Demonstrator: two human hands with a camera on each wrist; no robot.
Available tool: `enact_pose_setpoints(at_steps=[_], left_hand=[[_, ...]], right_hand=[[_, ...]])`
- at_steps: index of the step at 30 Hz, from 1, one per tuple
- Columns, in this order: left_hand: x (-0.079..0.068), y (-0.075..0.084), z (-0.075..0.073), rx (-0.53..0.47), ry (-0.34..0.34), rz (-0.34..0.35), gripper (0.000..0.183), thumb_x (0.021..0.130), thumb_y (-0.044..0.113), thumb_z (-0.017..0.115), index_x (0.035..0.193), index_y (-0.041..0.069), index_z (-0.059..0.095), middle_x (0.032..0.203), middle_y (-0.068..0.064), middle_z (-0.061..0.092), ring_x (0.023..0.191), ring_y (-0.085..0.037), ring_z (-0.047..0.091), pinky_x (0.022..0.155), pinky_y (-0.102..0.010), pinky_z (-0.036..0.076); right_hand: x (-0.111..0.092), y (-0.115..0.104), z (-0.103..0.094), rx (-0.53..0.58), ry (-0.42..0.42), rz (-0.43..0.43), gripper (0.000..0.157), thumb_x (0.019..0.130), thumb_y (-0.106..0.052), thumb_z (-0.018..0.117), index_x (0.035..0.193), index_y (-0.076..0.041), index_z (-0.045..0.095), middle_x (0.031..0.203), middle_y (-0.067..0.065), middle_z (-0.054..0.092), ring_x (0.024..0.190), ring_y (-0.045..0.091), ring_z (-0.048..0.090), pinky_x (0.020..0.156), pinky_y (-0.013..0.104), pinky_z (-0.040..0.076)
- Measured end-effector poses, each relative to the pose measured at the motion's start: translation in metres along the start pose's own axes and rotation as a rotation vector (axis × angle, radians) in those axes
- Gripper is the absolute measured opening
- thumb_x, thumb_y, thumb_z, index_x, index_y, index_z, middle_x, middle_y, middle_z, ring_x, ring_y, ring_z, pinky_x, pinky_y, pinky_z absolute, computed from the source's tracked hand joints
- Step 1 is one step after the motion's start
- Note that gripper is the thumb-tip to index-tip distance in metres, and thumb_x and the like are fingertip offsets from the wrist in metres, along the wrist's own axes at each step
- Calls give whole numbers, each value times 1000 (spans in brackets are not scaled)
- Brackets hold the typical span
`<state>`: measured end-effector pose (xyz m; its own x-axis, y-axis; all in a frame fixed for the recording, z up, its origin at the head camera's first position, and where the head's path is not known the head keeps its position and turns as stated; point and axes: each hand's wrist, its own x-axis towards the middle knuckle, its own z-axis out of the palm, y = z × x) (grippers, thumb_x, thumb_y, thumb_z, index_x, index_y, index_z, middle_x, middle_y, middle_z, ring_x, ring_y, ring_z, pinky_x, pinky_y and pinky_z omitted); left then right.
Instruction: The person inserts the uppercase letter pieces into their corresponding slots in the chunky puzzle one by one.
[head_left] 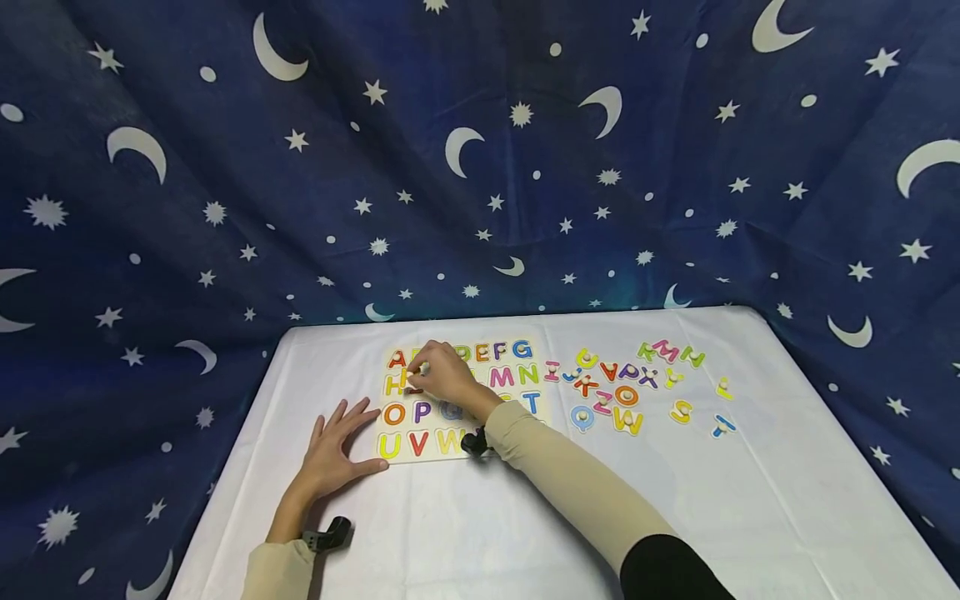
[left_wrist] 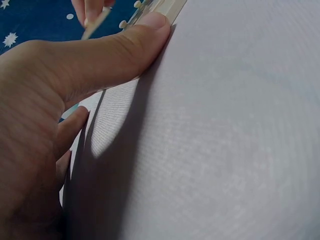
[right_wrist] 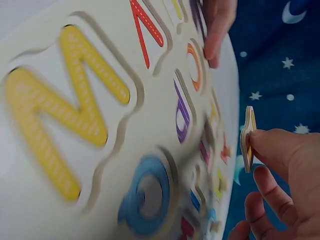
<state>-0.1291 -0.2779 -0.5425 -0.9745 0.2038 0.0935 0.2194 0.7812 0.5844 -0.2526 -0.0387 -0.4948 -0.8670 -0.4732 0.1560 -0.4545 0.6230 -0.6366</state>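
A pale wooden alphabet board [head_left: 405,458] lies on the table, with coloured letter outlines in rows. Over its upper left part, my right hand [head_left: 450,377] pinches a thin wooden letter piece [right_wrist: 248,140] between thumb and fingers. The piece shows nearly edge-on in the right wrist view, so its letter cannot be told. My left hand [head_left: 335,450] is spread flat beside the board's left side, its thumb [left_wrist: 152,25] at the lower left corner. A red letter A [head_left: 396,359] with a peg sits in the top row. My right hand and forearm hide part of the board.
Loose pegged letters lie right of the board, among them a yellow W [head_left: 627,421], an orange O [head_left: 626,396], a blue Q [head_left: 582,418] and a yellow S [head_left: 681,412]. A starry dark-blue cloth [head_left: 480,208] hangs behind the white-covered table [head_left: 675,500].
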Motion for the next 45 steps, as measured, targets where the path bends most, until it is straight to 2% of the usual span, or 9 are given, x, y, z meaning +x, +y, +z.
enact_pose_setpoints(at_steps=[5, 14, 23, 29, 37, 41, 45], left_hand=[[-5, -2, 0, -1, 11, -8, 88, 68, 47, 93, 143, 15, 61, 160, -14, 42, 153, -47, 18, 121, -70, -1], [-3, -1, 1, -6, 9, 10, 88, 68, 49, 93, 144, 15, 60, 161, -14, 42, 153, -47, 18, 121, -70, -1], [1, 0, 1, -7, 14, 22, 88, 69, 47, 93, 144, 14, 60, 161, -14, 42, 153, -48, 18, 120, -70, 0], [0, -1, 2, -13, 15, 24, 88, 68, 48, 93, 143, 15, 60, 160, -14, 43, 153, -48, 18, 120, -71, 0], [1, -1, 2, -8, 17, 27, 88, 68, 49, 93, 143, 15, 61, 160, -14, 43, 153, -48, 18, 120, -70, 0], [1, -1, 2, -9, 16, 30, 87, 68, 48, 93, 142, 14, 61, 160, -14, 43, 152, -48, 19, 120, -71, 0], [-1, -3, 1, -9, 16, 24, 87, 68, 48, 93, 142, 15, 61, 160, -14, 43, 152, -49, 19, 120, -71, 0]], right_hand=[[12, -9, 19, -47, -34, 31, 8, 92, -23, 78, 98, -19, 83, 100, -5, 65, 88, 11, 53, 73, 23, 48], [20, -13, 34, -175, -34, 24, 7, 91, -23, 78, 96, -22, 83, 100, -5, 67, 93, 15, 60, 81, 32, 54], [21, -14, 38, -163, -28, 43, 10, 92, -25, 78, 99, -21, 83, 102, -4, 68, 99, 17, 60, 90, 34, 52], [19, -14, 41, -210, -24, 51, 11, 91, -27, 78, 99, -23, 83, 101, -5, 68, 101, 18, 62, 92, 35, 52], [19, -12, 41, -194, -10, 59, 11, 91, -28, 79, 100, -23, 83, 102, -5, 68, 99, 18, 61, 92, 35, 51], [18, -10, 41, -184, -11, 34, 12, 92, -27, 79, 102, -22, 83, 102, -4, 69, 99, 17, 62, 92, 34, 51], [16, -5, 37, -149, -34, -35, 26, 94, -30, 76, 117, -18, 78, 103, -2, 68, 93, 13, 60, 85, 28, 51]])
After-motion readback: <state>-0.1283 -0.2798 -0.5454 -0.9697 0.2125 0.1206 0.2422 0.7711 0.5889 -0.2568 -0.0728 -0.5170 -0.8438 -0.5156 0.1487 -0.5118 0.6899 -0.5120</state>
